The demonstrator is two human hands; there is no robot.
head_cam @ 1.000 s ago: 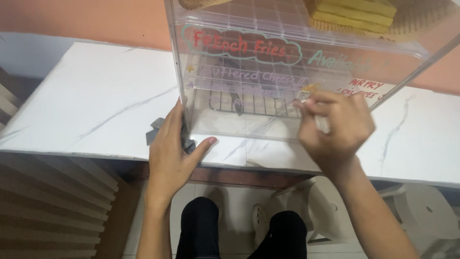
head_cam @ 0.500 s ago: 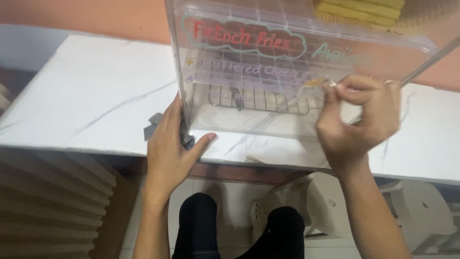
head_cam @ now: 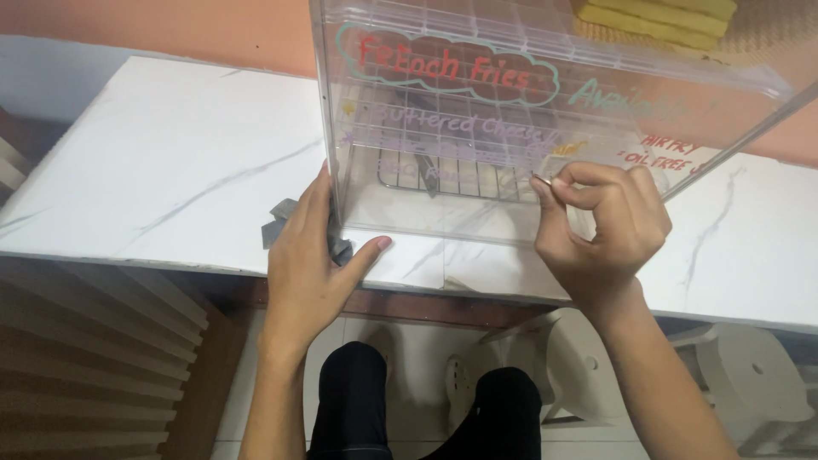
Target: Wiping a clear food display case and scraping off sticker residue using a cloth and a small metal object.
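A clear plastic display box point(head_cam: 528, 102) stands on the white marble-look table point(head_cam: 170, 170), close to the front edge. Coloured handwriting in red, green, purple and yellow covers the front wall of the box. Inside it, low at the bottom, a metal wire rack point(head_cam: 443, 175) is visible through the wall, and yellow food pieces point(head_cam: 656, 17) lie on a higher level at the top right.

The left hand point(head_cam: 311, 255) lies flat at the left front corner of the box, with the fingers along the corner edge and the thumb spread out on the table under the front wall. Under this hand there is a grey cloth point(head_cam: 281, 226), partly hidden, which touches the table just beside the box corner. The grip of the left hand is wide and flat; it presses on the cloth but does not close around it.

The right hand point(head_cam: 601, 230) is at the front wall of the box, near the lower right part of the writing. Its grip is narrow: thumb and forefinger are pinched together at the wall. I cannot tell if something small is between them.

Below the table edge the person's knees in black trousers point(head_cam: 426, 409) and a white plastic stool point(head_cam: 750, 375) are seen
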